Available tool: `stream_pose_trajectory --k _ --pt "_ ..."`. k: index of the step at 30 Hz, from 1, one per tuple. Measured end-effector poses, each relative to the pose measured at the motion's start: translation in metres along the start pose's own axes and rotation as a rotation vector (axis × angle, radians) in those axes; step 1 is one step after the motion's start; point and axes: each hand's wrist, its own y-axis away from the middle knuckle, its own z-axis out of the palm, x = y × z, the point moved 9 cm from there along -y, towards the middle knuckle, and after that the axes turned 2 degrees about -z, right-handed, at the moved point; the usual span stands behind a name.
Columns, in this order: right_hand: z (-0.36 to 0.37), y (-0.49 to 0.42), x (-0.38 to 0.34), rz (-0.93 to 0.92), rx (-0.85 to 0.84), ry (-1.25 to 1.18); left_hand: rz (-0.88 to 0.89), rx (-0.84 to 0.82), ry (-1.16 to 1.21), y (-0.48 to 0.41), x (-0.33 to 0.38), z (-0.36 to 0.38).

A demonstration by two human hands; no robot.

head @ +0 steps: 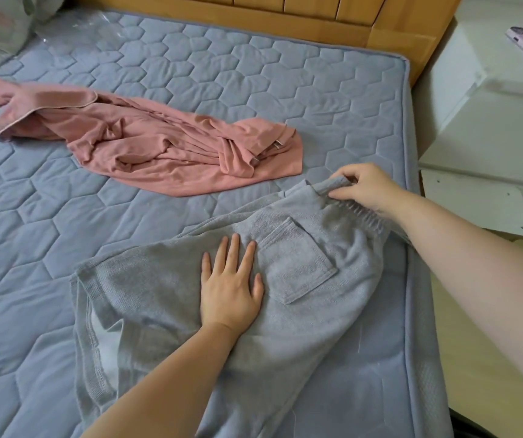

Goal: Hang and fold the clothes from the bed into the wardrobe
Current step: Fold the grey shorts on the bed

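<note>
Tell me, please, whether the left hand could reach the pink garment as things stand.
Probably yes: the left hand lies flat on the grey shorts, holding nothing, and only bare mattress separates it from the pink garment beyond.

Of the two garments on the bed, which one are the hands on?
The grey terry shorts with a patch pocket: the left hand presses flat on them, the right hand pinches their waistband. The crumpled pink garment lies apart, untouched.

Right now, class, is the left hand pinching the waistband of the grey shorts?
No, the left hand lies flat with straight fingers on the grey shorts, while the right hand pinches the waistband.
</note>
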Motion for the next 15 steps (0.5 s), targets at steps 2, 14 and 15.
stream_pose_trajectory --k 2,14,15 --pt "0.010 -0.003 -0.008 0.007 -0.086 -0.242 -0.001 0.005 0.011 0.000 0.000 -0.002" --pt "0.055 -0.051 0.031 0.243 -0.083 0.359 0.004 0.043 0.019 -0.001 0.000 -0.006" --pt "0.058 -0.049 0.040 0.285 -0.093 0.310 0.005 0.045 0.016 -0.001 0.000 -0.006"
